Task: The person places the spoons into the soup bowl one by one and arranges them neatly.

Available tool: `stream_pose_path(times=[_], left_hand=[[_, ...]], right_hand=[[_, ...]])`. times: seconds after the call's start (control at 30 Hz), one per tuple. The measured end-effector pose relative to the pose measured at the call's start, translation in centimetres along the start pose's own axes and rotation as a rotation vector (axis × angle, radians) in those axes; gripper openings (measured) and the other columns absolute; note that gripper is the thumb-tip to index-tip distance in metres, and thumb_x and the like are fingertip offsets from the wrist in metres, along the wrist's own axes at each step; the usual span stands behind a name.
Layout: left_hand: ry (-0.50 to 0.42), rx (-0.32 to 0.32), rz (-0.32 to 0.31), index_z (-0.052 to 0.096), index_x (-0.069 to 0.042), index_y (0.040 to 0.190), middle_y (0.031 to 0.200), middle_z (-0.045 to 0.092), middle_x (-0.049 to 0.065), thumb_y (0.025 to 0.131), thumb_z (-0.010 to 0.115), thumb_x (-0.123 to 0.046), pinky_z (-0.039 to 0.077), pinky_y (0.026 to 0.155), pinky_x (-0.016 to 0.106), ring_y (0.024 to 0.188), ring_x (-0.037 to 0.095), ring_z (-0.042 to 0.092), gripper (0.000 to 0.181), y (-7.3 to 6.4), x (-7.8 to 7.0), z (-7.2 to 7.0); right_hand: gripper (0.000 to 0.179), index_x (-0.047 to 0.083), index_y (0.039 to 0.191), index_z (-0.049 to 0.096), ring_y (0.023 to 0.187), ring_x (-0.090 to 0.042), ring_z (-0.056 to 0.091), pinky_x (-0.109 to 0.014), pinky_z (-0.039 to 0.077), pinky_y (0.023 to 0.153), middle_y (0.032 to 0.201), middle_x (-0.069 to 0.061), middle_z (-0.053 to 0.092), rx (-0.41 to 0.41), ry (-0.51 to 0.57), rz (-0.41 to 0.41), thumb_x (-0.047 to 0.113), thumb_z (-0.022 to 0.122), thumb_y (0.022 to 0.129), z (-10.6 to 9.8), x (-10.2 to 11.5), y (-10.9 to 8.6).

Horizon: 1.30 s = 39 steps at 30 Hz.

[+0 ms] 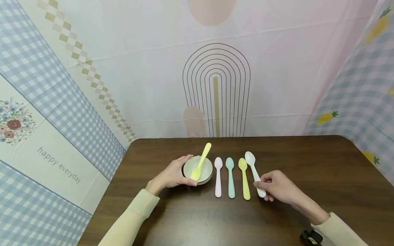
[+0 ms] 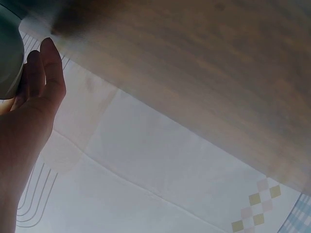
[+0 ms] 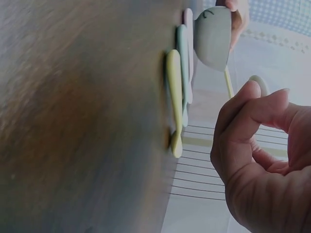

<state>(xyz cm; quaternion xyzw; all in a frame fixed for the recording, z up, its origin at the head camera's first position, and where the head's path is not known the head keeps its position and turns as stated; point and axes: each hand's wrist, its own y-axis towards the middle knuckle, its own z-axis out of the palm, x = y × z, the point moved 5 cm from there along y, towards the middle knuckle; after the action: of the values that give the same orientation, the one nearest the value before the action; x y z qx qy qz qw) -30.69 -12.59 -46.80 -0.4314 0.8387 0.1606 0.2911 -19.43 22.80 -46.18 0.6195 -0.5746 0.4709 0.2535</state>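
My left hand grips a small pale bowl by its left side, thumb at the near rim and fingers round the far side. Inside the bowl leans a yellow spoon, its handle sticking up past the rim. My right hand pinches a white spoon near its handle end, the spoon's head pointing away from me. Left of it another yellow spoon, a mint green spoon and a pink spoon lie side by side, heads away. In the right wrist view, the fingers hide most of the white spoon.
All this is on a dark brown wooden table with rounded far corners. Behind the table hangs a pale patterned cloth, with checked cloths at the sides. A black device sits at my right wrist.
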Motion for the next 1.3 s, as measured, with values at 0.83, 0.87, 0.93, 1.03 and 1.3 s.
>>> stream_pose_path(times=[0.83, 0.87, 0.93, 1.03, 1.3], left_hand=[[0.008, 0.002, 0.007, 0.044, -0.001, 0.165, 0.166, 0.053, 0.018, 0.074, 0.1, -0.044, 0.044, 0.127, 0.056, 0.152, 0.036, 0.054, 0.115, 0.0, 0.0, 0.0], [0.007, 0.002, 0.006, 0.044, -0.001, 0.165, 0.167, 0.053, 0.018, 0.074, 0.1, -0.044, 0.044, 0.127, 0.056, 0.152, 0.036, 0.054, 0.115, 0.0, 0.0, 0.0], [0.002, 0.002, 0.001, 0.044, -0.001, 0.165, 0.167, 0.052, 0.019, 0.074, 0.1, -0.043, 0.043, 0.128, 0.056, 0.153, 0.036, 0.053, 0.115, -0.1, -0.1, 0.0], [0.001, 0.001, 0.001, 0.043, 0.0, 0.165, 0.167, 0.052, 0.02, 0.073, 0.101, -0.042, 0.043, 0.127, 0.058, 0.153, 0.038, 0.053, 0.116, -0.1, -0.1, -0.1], [0.005, 0.004, 0.0, 0.043, 0.0, 0.165, 0.167, 0.051, 0.02, 0.074, 0.1, -0.044, 0.043, 0.128, 0.057, 0.154, 0.037, 0.052, 0.116, -0.1, 0.0, 0.0]], right_hand=[[0.027, -0.01, 0.108, 0.072, 0.057, -0.009, 0.061, -0.026, 0.054, 0.054, 0.07, -0.001, 0.065, 0.081, 0.064, -0.056, 0.015, 0.063, 0.109, 0.6, 2.4, 0.5], [0.027, -0.01, 0.109, 0.072, 0.058, -0.009, 0.061, -0.026, 0.054, 0.054, 0.071, -0.001, 0.064, 0.085, 0.068, -0.056, 0.015, 0.063, 0.109, 0.7, 2.5, 0.5], [0.028, -0.011, 0.111, 0.072, 0.058, -0.009, 0.061, -0.026, 0.054, 0.054, 0.072, -0.001, 0.064, 0.092, 0.074, -0.061, 0.015, 0.063, 0.109, 0.7, 2.7, 0.5], [0.028, -0.012, 0.112, 0.071, 0.059, -0.009, 0.062, -0.025, 0.054, 0.054, 0.072, -0.002, 0.064, 0.101, 0.086, -0.057, 0.015, 0.062, 0.109, 0.8, 2.9, 0.6], [0.03, -0.013, 0.113, 0.069, 0.057, -0.008, 0.061, -0.025, 0.053, 0.052, 0.072, -0.001, 0.063, 0.116, 0.098, -0.065, 0.015, 0.061, 0.11, 0.9, 3.3, 0.7]])
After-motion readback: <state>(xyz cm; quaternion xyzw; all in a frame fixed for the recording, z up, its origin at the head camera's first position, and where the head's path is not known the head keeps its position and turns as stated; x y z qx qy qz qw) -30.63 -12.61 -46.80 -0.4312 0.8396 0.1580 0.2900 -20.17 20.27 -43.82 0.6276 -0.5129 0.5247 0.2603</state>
